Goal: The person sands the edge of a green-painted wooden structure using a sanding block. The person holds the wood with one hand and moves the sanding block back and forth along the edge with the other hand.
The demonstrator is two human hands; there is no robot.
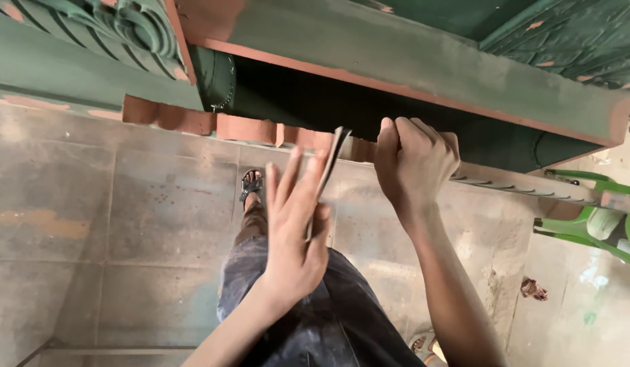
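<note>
Now my left hand (294,231) pinches a thin, bendy sanding sheet (330,158) by its lower edge; it looks light. My right hand (413,160) is closed on the stiff green wood rail (423,75).

No packages, labels, signs or screens lie anywhere before me (neither at twelve o'clock, where the view is filled above, nor at six o'clock, below my wrists). Nothing printed, wrapped or lit shows at three or nine o'clock either.
</note>
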